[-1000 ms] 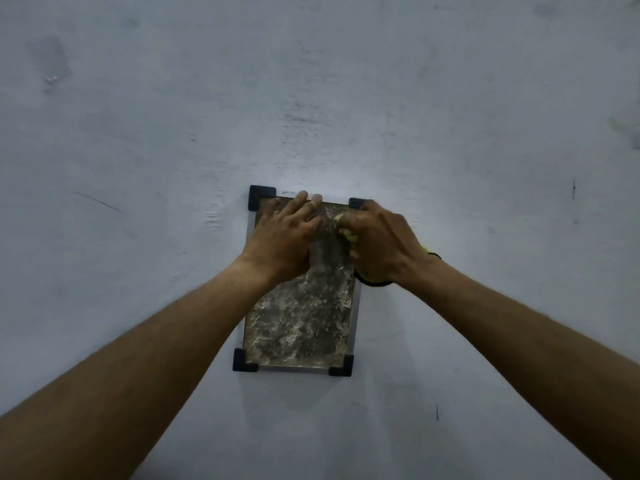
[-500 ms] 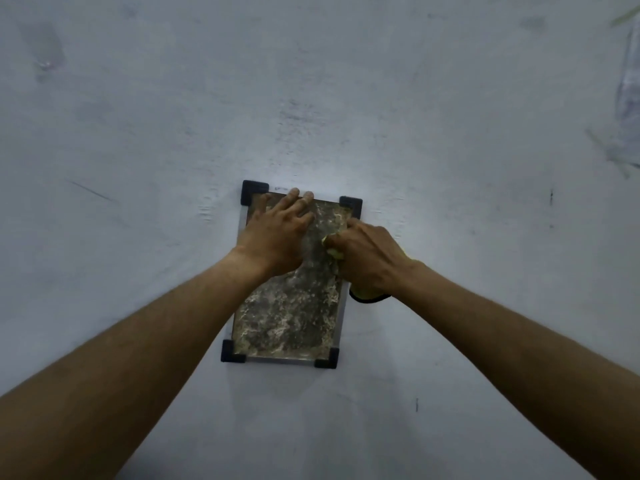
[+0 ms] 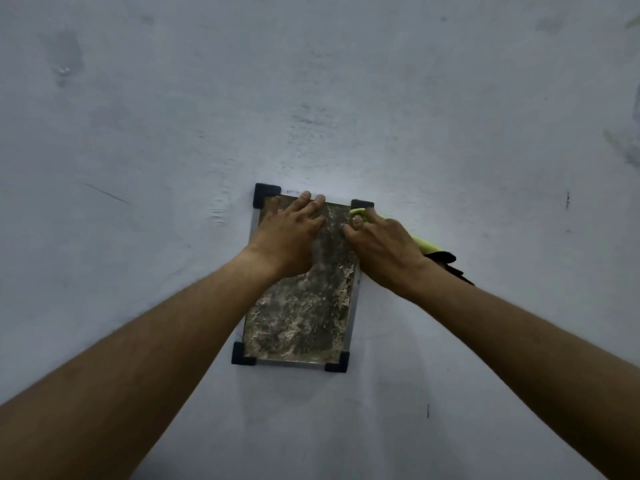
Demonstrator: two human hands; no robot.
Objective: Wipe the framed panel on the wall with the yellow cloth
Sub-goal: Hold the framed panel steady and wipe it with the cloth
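Observation:
A framed panel [image 3: 301, 317] with a mottled grey-brown face, a thin silver rim and black corner caps hangs on the wall. My left hand [image 3: 289, 237] lies flat on its upper left part, fingers spread toward the top edge. My right hand [image 3: 384, 247] presses on the panel's upper right edge, closed on the yellow cloth [image 3: 427, 244]. Only bits of the cloth show, at my fingertips and behind my wrist, where a dark trim sticks out. The panel's top portion is hidden under both hands.
A pale, scuffed wall [image 3: 311, 98] fills the whole view around the panel, with faint stains at the upper left and small dark marks on the right.
My right hand with the cloth has slid up and to the right, from the panel's middle right to its upper right corner. My left hand stays pressed on the upper left.

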